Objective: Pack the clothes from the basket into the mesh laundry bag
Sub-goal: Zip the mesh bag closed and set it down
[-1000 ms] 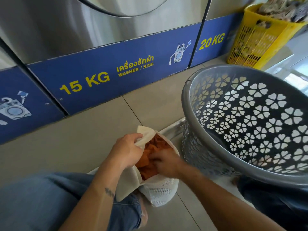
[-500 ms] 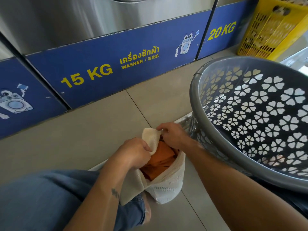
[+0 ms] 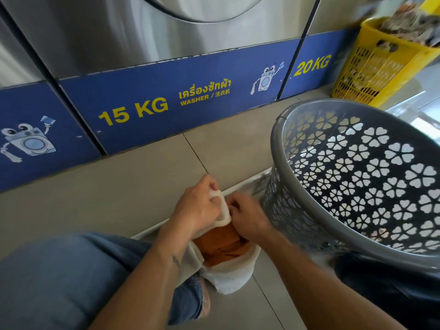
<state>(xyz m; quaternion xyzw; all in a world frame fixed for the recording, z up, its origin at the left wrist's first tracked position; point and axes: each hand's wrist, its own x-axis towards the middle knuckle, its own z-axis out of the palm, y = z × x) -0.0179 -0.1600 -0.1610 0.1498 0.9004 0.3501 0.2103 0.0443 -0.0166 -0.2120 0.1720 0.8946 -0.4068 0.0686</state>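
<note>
A white mesh laundry bag (image 3: 232,276) stands on the floor between my knees, with orange clothes (image 3: 221,244) showing through its mouth. My left hand (image 3: 195,206) pinches the cream edge of the bag's opening at the far side. My right hand (image 3: 247,219) is at the opposite rim, fingers curled on the bag's edge just above the orange cloth. The grey plastic basket (image 3: 307,215) with flower-shaped holes stands tilted to the right, touching the bag's side; no clothes show in the part of its inside that I see.
Steel washers with blue panels (image 3: 166,101) marked 15 KG and 20 KG line the far side. A yellow basket (image 3: 371,65) full of laundry sits at the top right. My denim-clad left leg (image 3: 71,277) lies at the bottom left on the tiled floor.
My right hand came out of the bag, where it pressed the orange clothes, and took the rim. My left hand shifted its grip further up the edge; both hands now meet at the opening.
</note>
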